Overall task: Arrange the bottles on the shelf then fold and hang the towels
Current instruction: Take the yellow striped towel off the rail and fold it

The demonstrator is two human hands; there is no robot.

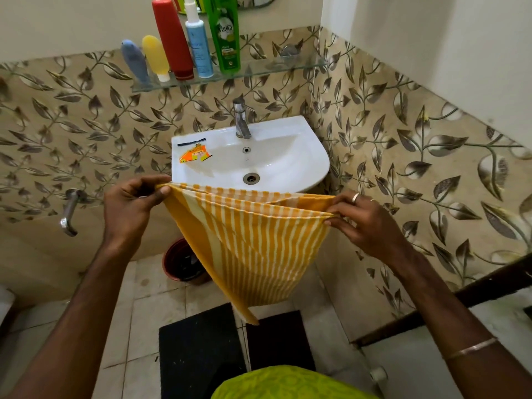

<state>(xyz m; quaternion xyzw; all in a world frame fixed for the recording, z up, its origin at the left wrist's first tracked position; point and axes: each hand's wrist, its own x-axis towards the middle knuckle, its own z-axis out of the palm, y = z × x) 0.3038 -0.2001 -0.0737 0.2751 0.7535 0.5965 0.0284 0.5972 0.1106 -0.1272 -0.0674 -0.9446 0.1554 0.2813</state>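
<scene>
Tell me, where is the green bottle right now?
The green bottle stands on the glass shelf above the sink, at the right end of the row, next to the white and blue spray bottle.

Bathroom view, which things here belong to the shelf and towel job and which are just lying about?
Job: towel, left hand, right hand, bottles, shelf.
Lying about: sink, orange sachet, bucket, mats.
</scene>
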